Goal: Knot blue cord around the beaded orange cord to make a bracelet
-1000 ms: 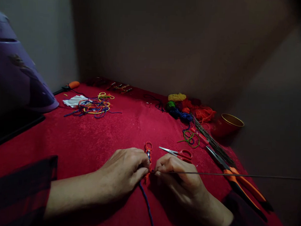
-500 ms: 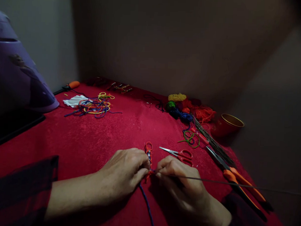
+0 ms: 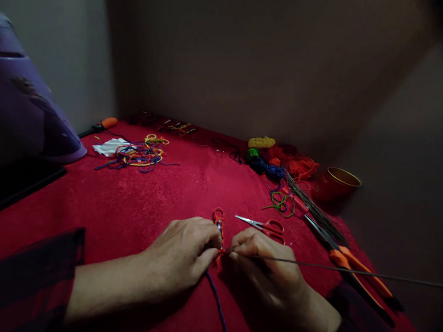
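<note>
My left hand is closed in a pinch on the left side of a knotted orange and blue cord strip. The strip carries small shiny bits and ends in an orange loop at its far end. A blue cord trails from beneath my left fingers toward the near edge. Close on the other side, my right hand is pinched around a long thin dark rod, which runs out to the right edge. The rod's tip at the strip is hidden by my fingers. Small red-handled scissors lie just beyond my right hand.
Orange-handled pliers and a bundle of thin sticks lie at right, near a red gold-rimmed cup. Yarn balls sit behind. Tangled cords lie on the red cloth; a purple object stands at left.
Both hands stay almost in place, the fingertips shifting only slightly at the strip. The purple strand seen between them now shows less.
</note>
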`<state>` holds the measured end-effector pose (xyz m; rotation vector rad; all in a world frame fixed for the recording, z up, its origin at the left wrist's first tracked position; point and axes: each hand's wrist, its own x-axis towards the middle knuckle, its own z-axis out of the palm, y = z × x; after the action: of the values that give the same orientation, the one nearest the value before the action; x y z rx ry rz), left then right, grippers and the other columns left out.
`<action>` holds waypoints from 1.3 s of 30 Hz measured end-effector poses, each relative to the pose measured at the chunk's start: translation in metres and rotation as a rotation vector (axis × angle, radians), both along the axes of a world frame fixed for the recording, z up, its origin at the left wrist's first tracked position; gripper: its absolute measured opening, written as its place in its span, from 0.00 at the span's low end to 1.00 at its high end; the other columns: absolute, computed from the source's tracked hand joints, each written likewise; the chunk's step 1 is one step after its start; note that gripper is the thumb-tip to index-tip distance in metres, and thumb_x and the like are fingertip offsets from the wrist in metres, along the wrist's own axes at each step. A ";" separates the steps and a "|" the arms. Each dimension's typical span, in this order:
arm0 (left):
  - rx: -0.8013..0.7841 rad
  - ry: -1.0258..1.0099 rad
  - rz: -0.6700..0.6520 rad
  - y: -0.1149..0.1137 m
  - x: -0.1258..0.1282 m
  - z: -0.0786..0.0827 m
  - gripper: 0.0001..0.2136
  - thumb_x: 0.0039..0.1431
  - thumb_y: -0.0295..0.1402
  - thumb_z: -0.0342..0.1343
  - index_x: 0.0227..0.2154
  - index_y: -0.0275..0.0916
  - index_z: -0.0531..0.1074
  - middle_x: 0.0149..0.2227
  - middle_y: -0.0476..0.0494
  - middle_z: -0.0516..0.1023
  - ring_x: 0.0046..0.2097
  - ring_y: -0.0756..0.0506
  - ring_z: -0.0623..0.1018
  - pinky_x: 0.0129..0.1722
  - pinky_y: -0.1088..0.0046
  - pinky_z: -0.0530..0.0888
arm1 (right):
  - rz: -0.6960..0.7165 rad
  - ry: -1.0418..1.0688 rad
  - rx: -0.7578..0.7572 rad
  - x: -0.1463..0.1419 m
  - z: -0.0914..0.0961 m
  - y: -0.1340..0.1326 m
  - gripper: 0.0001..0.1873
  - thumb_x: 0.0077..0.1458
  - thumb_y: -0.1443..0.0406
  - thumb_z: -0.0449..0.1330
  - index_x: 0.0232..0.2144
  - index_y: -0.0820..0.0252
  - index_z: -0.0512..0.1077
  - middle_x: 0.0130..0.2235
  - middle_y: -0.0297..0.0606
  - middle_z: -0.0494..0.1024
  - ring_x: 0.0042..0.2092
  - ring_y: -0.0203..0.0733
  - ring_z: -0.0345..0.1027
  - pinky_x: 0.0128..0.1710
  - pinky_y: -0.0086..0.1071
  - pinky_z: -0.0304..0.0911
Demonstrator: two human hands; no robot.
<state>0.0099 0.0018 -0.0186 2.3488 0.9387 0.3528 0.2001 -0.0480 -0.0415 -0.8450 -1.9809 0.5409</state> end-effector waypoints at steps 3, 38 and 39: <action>0.000 -0.026 0.000 -0.003 0.000 0.003 0.05 0.54 0.24 0.52 0.29 0.39 0.71 0.28 0.52 0.72 0.30 0.50 0.70 0.30 0.75 0.62 | -0.015 -0.013 0.031 -0.001 -0.001 0.001 0.09 0.57 0.77 0.54 0.34 0.59 0.66 0.31 0.36 0.72 0.32 0.35 0.66 0.30 0.28 0.63; 0.382 0.159 0.067 -0.009 0.017 -0.013 0.06 0.58 0.29 0.50 0.26 0.40 0.68 0.26 0.47 0.76 0.28 0.45 0.75 0.26 0.72 0.60 | -0.218 0.023 0.015 0.000 0.001 0.002 0.07 0.56 0.73 0.55 0.28 0.58 0.66 0.26 0.35 0.70 0.27 0.38 0.64 0.28 0.31 0.60; 0.382 0.155 0.066 -0.009 0.017 -0.013 0.06 0.58 0.28 0.49 0.26 0.40 0.67 0.26 0.47 0.76 0.28 0.45 0.75 0.26 0.71 0.60 | -0.218 0.016 0.018 0.000 0.000 0.003 0.06 0.56 0.73 0.55 0.29 0.59 0.66 0.26 0.35 0.70 0.27 0.38 0.64 0.28 0.32 0.60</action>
<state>0.0265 -0.0076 -0.0314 2.7276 1.1041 0.4104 0.2004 -0.0453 -0.0413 -1.0265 -1.8478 0.4013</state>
